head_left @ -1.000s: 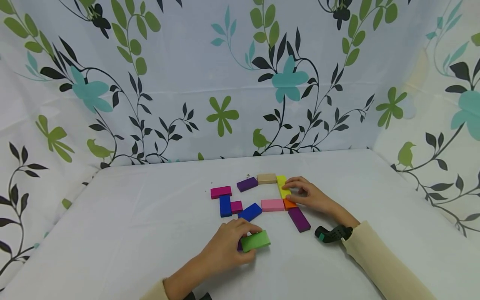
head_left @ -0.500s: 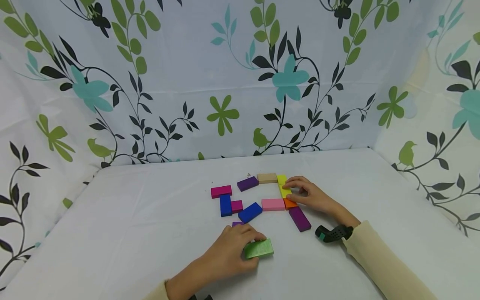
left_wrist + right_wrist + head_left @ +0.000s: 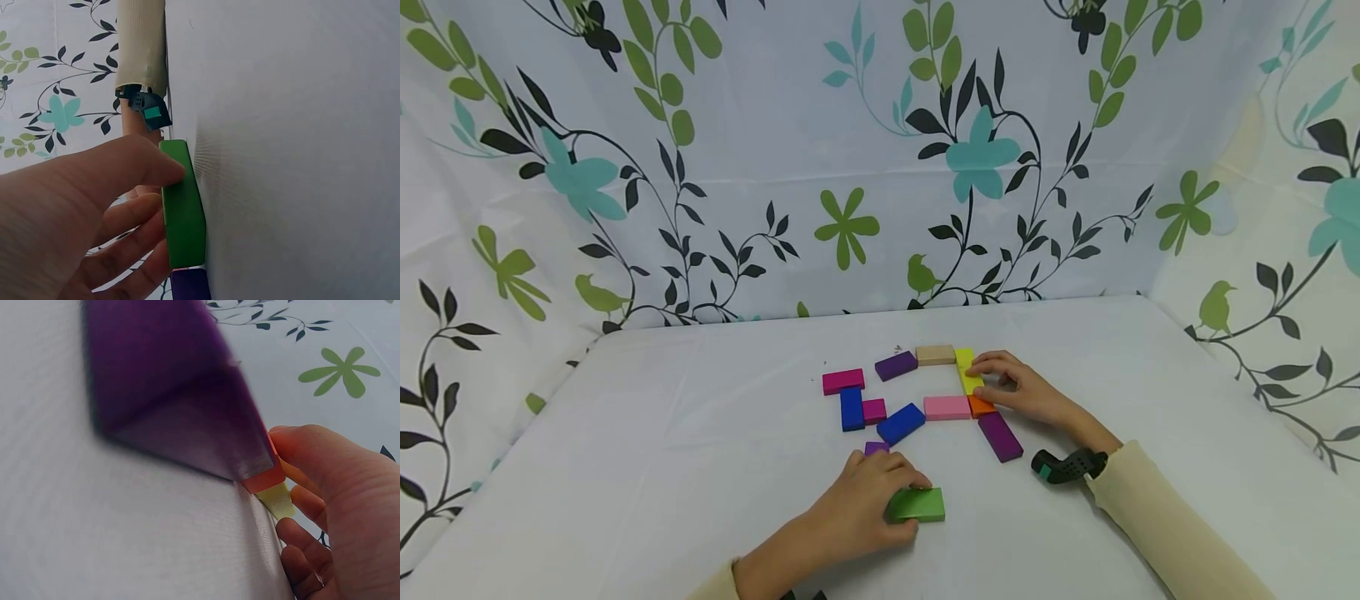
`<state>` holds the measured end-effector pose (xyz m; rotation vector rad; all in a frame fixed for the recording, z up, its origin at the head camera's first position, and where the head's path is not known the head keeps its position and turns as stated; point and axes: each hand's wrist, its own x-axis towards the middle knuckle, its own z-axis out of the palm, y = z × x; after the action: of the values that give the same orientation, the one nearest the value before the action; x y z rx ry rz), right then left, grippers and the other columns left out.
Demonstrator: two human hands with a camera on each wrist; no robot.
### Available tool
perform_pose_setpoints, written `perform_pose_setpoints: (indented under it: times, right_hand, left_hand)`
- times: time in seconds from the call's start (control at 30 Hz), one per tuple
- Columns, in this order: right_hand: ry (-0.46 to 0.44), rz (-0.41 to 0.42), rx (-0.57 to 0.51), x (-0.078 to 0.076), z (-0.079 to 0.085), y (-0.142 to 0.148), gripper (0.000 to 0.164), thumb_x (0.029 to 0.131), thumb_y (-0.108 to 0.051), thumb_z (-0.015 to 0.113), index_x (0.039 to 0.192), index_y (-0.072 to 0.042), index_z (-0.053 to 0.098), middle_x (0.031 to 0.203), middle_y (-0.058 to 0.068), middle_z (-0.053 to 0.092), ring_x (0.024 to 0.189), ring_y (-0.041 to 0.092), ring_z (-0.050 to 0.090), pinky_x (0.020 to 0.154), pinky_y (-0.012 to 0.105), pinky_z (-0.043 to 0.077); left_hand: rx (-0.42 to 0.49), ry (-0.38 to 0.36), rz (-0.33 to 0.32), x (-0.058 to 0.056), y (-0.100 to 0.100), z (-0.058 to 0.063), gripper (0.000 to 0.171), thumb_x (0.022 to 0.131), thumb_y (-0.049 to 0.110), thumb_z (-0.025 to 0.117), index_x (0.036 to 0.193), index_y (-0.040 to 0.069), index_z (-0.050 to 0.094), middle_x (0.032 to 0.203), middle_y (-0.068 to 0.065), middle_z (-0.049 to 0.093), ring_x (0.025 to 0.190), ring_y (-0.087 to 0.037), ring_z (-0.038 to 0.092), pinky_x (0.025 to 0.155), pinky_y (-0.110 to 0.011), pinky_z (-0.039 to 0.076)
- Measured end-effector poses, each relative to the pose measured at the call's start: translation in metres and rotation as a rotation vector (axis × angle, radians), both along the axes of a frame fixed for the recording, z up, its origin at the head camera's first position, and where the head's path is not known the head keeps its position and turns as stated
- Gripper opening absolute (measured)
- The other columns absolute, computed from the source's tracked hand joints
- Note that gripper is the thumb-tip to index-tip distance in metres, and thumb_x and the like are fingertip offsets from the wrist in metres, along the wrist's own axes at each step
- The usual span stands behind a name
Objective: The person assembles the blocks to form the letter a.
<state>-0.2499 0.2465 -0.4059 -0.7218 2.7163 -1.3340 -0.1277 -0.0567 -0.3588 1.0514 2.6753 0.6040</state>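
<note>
Between thumb and fingers, my left hand point(image 3: 867, 507) holds a green block point(image 3: 928, 505) low over the white table. One end of that green block point(image 3: 182, 219) meets a dark purple block point(image 3: 190, 284) in the left wrist view; my left hand hides most of this purple block point(image 3: 876, 448) in the head view. My right hand point(image 3: 1028, 395) rests at the row's right side with loosely bent fingers. Its fingertips lie on the yellow block point(image 3: 964, 362), and its thumb is at the orange block point(image 3: 981, 407). A dark purple block point(image 3: 1000, 437) slants from the orange one.
Blocks form a loose loop: tan point(image 3: 935, 356), purple point(image 3: 896, 366), magenta point(image 3: 842, 382), blue point(image 3: 852, 410), small magenta point(image 3: 874, 411), slanted blue point(image 3: 901, 424) and pink point(image 3: 947, 407). Behind the table point(image 3: 700, 433) hangs a leaf-patterned curtain point(image 3: 737, 150).
My left hand has moved slightly toward me and to the right with the green block, turning it level with the table edge. The purple block's far end now shows behind it. My right hand stays put.
</note>
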Motion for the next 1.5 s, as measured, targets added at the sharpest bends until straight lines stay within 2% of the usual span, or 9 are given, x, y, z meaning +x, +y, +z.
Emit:
perform_pose_setpoints:
  times: [0.43, 0.67, 0.93, 1.2, 1.37, 1.5]
  right_hand:
    - [-0.015, 0.002, -0.008, 0.001, 0.003, -0.001, 0.033, 0.093, -0.019, 0.066, 0.124, -0.009, 0.064, 0.139, 0.013, 0.047, 0.123, 0.029, 0.044, 0.094, 0.033, 0.042]
    - [-0.011, -0.001, -0.003, 0.0, 0.001, -0.001, 0.033, 0.093, -0.02, 0.067, 0.124, -0.01, 0.064, 0.139, 0.012, 0.047, 0.123, 0.028, 0.044, 0.094, 0.033, 0.043]
    - [-0.007, -0.003, -0.006, 0.0, 0.002, -0.002, 0.033, 0.092, -0.018, 0.067, 0.124, -0.009, 0.064, 0.139, 0.013, 0.047, 0.123, 0.028, 0.044, 0.095, 0.036, 0.043]
    - [-0.02, -0.008, -0.009, 0.001, 0.002, -0.001, 0.034, 0.093, -0.019, 0.067, 0.125, -0.009, 0.064, 0.14, 0.013, 0.046, 0.123, 0.028, 0.044, 0.095, 0.037, 0.042]
    - [-0.019, -0.009, -0.002, 0.001, 0.002, -0.001, 0.033, 0.093, -0.02, 0.067, 0.124, -0.009, 0.064, 0.139, 0.013, 0.046, 0.124, 0.029, 0.044, 0.095, 0.037, 0.042]
    - [-0.018, -0.008, 0.0, 0.0, 0.002, -0.002, 0.033, 0.093, -0.02, 0.066, 0.125, -0.009, 0.064, 0.14, 0.013, 0.046, 0.125, 0.029, 0.043, 0.096, 0.037, 0.041]
  left_hand:
    - [-0.012, 0.037, -0.029, 0.001, -0.003, 0.004, 0.031, 0.084, 0.029, 0.074, 0.114, 0.021, 0.068, 0.109, 0.013, 0.064, 0.107, -0.006, 0.052, 0.081, -0.03, 0.034]
    - [-0.023, 0.002, -0.04, 0.001, -0.004, 0.006, 0.032, 0.084, 0.03, 0.074, 0.115, 0.024, 0.067, 0.115, 0.012, 0.062, 0.111, -0.007, 0.051, 0.083, -0.031, 0.033]
    - [-0.015, 0.002, -0.056, 0.0, -0.006, 0.007, 0.031, 0.085, 0.03, 0.074, 0.114, 0.023, 0.068, 0.113, 0.013, 0.062, 0.108, -0.005, 0.052, 0.082, -0.029, 0.033]
    - [0.091, 0.042, -0.054, -0.004, -0.01, 0.011, 0.025, 0.089, 0.029, 0.069, 0.111, 0.018, 0.071, 0.102, 0.009, 0.066, 0.102, -0.006, 0.055, 0.089, -0.033, 0.043]
    - [0.136, 0.054, -0.004, -0.006, -0.011, 0.011, 0.02, 0.091, 0.024, 0.067, 0.11, 0.018, 0.071, 0.107, 0.009, 0.063, 0.099, -0.006, 0.056, 0.091, -0.038, 0.045]
    - [0.192, 0.088, 0.044, -0.009, -0.013, 0.009, 0.017, 0.09, 0.019, 0.068, 0.107, 0.017, 0.071, 0.11, 0.007, 0.062, 0.106, -0.012, 0.057, 0.093, -0.042, 0.049]
